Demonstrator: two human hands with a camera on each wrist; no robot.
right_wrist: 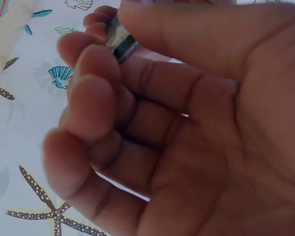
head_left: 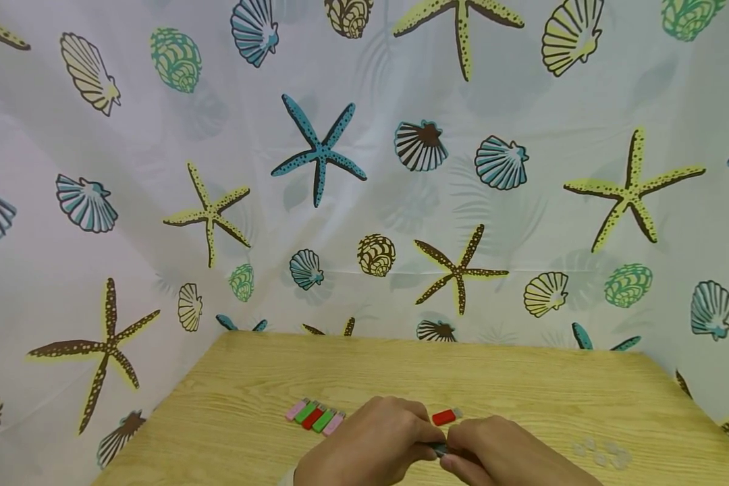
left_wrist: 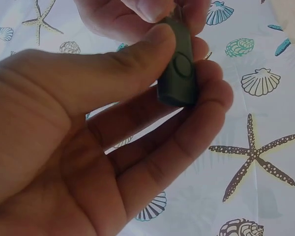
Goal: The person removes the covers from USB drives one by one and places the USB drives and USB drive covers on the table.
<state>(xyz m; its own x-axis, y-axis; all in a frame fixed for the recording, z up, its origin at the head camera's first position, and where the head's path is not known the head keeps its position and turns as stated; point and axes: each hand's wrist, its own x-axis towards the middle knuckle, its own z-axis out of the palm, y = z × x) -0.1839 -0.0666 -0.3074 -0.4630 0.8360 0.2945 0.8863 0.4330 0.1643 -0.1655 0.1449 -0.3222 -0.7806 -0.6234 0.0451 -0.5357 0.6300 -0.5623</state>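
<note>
Near the front of the table, my two hands meet over a small dark USB flash drive (head_left: 440,449). My left hand (head_left: 376,435) pinches the drive's body (left_wrist: 177,86) between thumb and fingers, its rounded end pointing back to the palm. At the other end, the thumb and forefinger of my right hand (head_left: 501,449) pinch the tip. A pale, shiny part (right_wrist: 119,35) with a dark band shows between those right fingers; whether it is the metal plug or a clear cap I cannot tell. Just beyond the hands lies a red USB flash drive (head_left: 443,417).
Left of my hands, several pink, green and red flash drives (head_left: 314,416) lie side by side in a slanted row. On the right are several small clear pieces (head_left: 601,453). A shell-and-starfish printed curtain (head_left: 364,202) surrounds the wooden table (head_left: 249,364).
</note>
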